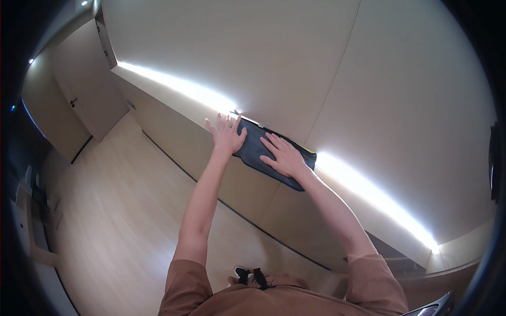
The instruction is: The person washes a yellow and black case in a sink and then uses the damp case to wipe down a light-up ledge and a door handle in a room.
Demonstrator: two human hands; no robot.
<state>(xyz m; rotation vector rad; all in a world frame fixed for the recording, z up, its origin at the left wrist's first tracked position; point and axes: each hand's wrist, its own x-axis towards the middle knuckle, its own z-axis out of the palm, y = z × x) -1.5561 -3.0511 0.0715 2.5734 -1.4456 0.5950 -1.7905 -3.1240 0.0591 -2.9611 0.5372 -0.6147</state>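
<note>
A dark blue-grey flat pouch (253,148), soft-looking and with a black edge, lies across a narrow wall ledge, its near side hanging over the front. A yellow strip shows at its far right edge. My left hand (227,138) is open at the pouch's left end, fingers spread, the thumb side touching it. Flat on the pouch's right half rests my right hand (286,158), open with its fingers stretched out. Nothing shows between the fingers of either hand. Whatever the pouch may contain is hidden.
Bright light strips (379,203) run along the ledge on both sides of the pouch, below a pale panelled wall (274,58). Light wooden floor (121,210) spreads to the left. A door (84,79) with a dark handle stands at the far left.
</note>
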